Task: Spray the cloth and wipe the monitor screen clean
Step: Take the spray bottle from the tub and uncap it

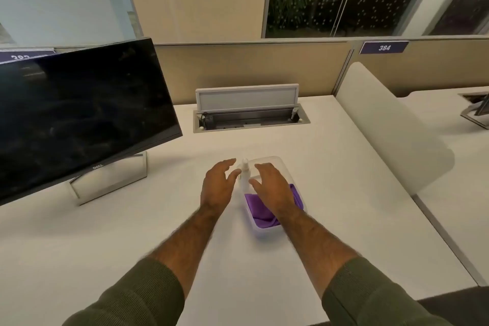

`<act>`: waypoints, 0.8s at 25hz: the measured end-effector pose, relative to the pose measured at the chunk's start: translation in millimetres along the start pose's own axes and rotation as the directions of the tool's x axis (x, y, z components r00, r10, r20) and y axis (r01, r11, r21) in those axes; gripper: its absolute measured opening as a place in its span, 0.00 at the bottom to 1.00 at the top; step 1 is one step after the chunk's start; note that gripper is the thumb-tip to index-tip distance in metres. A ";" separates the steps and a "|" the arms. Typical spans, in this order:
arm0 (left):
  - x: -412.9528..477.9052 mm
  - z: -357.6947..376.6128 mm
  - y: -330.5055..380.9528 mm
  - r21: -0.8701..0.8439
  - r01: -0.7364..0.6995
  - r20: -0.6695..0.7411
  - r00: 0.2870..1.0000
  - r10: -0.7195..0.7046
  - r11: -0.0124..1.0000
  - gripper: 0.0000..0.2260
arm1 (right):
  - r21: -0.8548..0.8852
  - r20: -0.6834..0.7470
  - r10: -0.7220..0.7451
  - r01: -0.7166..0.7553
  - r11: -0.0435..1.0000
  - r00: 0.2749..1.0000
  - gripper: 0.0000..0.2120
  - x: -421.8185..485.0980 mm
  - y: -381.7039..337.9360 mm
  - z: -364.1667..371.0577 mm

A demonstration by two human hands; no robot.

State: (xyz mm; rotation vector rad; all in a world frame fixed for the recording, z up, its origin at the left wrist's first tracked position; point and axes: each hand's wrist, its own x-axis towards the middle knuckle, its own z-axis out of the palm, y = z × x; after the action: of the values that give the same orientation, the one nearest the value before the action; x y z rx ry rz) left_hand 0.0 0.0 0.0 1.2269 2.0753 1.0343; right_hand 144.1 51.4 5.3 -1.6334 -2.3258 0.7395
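Nearest you: both forearms in olive sleeves (137, 296) reach fwd over the white desk (119, 241). L hand (218, 182) is spread, fingers apart, holding nothing, just left of the tray. R hand (274, 188) also spread w/ nothing in it, hovering over the clear tray (275, 160) mid-desk; contact w/ the cloth can't be told. Purple cloth (260, 210) lies crumpled in the tray's near end, partly under your R hand. Small white spray bottle (245, 171) stands upright between the two hands, at the tray's left wall; inside or outside the tray unclear. L thumb is right beside it, touch not clear. Farther, by the desk's left edge: dark monitor (79, 116), tilted, screen smudgy, on a silver stand (111, 180). At the back edge: open cable box (251, 116), flap up. Behind it a beige partition (251, 66) w/ tag "384" (384, 47).
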 end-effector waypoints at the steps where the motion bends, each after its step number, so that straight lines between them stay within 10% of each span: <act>1: 3.3 3.0 2.0 -0.039 0.001 -0.004 1.000 -0.001 0.999 0.20 | 0.043 0.009 0.010 -0.010 0.999 1.000 0.26 3.8 0.8 0.7; 20: 26.0 14.4 43.2 -0.062 -0.076 0.077 0.994 0.080 0.995 0.11 | 0.245 0.085 0.032 -0.052 0.968 0.996 0.20 24.6 2.9 9.0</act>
State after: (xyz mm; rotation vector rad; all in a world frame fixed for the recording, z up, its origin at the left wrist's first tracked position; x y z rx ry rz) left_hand 20.1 41.1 25.6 1.3073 1.9372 1.0558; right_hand 133.5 72.4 -6.7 -1.5728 -2.1525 1.0744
